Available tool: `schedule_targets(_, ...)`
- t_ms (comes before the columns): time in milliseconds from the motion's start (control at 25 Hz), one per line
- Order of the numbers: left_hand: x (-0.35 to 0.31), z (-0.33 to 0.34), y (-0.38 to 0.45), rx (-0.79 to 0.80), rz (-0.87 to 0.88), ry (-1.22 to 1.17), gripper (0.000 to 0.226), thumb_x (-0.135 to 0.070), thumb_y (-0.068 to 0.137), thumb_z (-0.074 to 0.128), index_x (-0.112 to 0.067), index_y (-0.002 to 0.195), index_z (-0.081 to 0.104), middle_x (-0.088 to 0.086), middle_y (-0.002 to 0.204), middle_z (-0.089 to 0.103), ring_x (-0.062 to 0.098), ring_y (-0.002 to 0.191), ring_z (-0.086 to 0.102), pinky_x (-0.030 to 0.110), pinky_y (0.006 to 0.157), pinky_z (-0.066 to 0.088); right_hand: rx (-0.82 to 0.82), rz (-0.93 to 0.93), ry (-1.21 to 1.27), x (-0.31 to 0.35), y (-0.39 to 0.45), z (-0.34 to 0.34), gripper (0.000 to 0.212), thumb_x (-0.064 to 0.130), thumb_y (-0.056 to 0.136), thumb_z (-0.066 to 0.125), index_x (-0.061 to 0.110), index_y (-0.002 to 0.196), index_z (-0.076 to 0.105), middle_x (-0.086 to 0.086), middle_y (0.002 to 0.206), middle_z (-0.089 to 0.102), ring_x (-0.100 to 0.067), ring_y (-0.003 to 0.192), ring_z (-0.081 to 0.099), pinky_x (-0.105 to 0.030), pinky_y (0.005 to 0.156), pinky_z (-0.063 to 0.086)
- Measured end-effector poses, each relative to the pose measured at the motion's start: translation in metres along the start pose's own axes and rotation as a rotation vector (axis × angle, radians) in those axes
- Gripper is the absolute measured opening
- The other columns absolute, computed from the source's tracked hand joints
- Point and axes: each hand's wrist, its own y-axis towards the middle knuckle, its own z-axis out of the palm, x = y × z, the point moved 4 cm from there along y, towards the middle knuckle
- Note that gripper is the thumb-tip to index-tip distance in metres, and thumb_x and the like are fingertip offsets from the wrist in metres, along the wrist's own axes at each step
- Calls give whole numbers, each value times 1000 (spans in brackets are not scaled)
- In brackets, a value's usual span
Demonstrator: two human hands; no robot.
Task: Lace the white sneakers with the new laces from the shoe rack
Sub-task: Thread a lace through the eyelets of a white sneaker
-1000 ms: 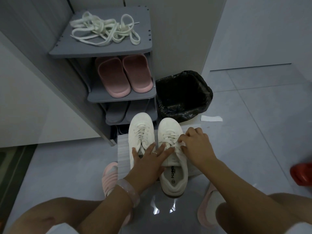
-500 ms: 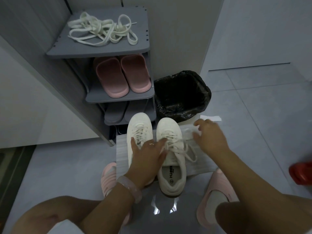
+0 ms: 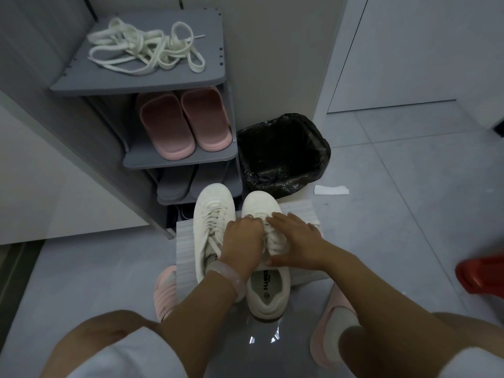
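Both hands are set on the lacing of the right sneaker (image 3: 268, 271), low in the centre of the frame. The left hand (image 3: 241, 245) is curled over the old lace (image 3: 275, 242) near the tongue and appears to pinch it, though the fingertips are hidden behind the knuckles. The right hand (image 3: 296, 238) lies across the eyelets with fingers nearly straight; whether anything is held under it cannot be told. The left sneaker (image 3: 211, 222), touching its partner, is laced with a worn lace too. The new laces (image 3: 144, 51) lie in a loose tangle on the top shelf of the rack (image 3: 210, 77), upper left of the frame, well apart from the hands.

Several slips are judged possible. If the old lace is pulled hard, the shoe could be dragged off the white sheet (image 3: 185, 241) beneath it, since only light pressure seems to be applied. A snag at an eyelet could be caused by a crooked pull. When the tangle is later lifted, both new laces are likely to come up knotted together.

Room is tight upward: the toes sit close to the rack's lowest shelf and the bin (image 3: 283, 154). Open floor is left at right, up to the red object (image 3: 482, 274) at the edge. The person's knees and slippers close the bottom of the frame.
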Motion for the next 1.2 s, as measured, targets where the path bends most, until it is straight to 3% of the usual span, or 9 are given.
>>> schedule_targets(200,9,-3,3,-33,-73,-413,14,-7,89,44,1,100,46,19,93,60,34,86,57,37,71,38,11,47,-93,2,7,2,95,58,74,66,31,148,12,11,157,3,-16,146,-3,-55,115,1)
schedule_targets(400,16,-11,2,5,-187,-842,9,-9,88,49,-15,87,42,-3,66,46,16,62,47,28,61,37,23,76,-144,4,6,3,94,61,74,63,33,147,11,12,157,3,-16,146,-5,-57,113,-2)
schedule_targets(560,33,-32,2,-25,-409,-1172,12,-18,88,52,-21,77,46,-1,71,55,17,72,52,28,68,39,42,82,-134,4,7,1,96,62,74,62,33,148,8,12,157,1,-17,146,-8,-58,113,-2)
schedule_targets(640,42,-37,-1,-53,-315,-895,6,-16,87,51,-20,83,50,1,88,58,20,87,55,30,74,43,43,77,-94,4,6,1,97,60,74,63,32,148,8,11,157,1,-17,146,-7,-58,113,-1)
schedule_targets(720,48,-32,-5,1,-214,-523,20,-15,86,53,-18,105,54,5,111,53,26,107,50,38,90,42,22,73,-35,4,4,2,101,57,74,66,33,148,2,11,157,2,-16,146,-6,-57,115,0)
schedule_targets(800,47,-20,-5,92,-177,-303,26,-24,87,54,-16,112,56,6,116,55,28,115,45,39,93,38,-8,81,58,3,0,2,108,53,73,69,33,147,-7,10,157,3,-16,146,-5,-54,116,-1)
schedule_targets(960,29,-5,-6,73,-140,-240,22,-32,89,53,-12,90,63,5,100,63,26,106,53,37,89,35,-29,90,116,1,-4,3,114,50,72,72,31,147,-12,7,158,6,-15,146,-3,-52,117,1)
schedule_targets(1080,27,-19,-4,-16,-131,-89,23,-25,94,44,-12,101,61,6,110,62,27,110,51,37,92,33,-24,98,78,0,0,3,114,52,71,71,30,147,-10,7,158,7,-16,146,-2,-53,116,0)
schedule_targets(1200,50,-53,-2,-250,-259,-96,22,-19,94,43,-12,108,57,5,111,59,27,112,49,37,91,31,-16,90,72,0,3,6,114,55,71,70,29,147,-10,8,158,7,-16,146,-3,-54,115,-1)
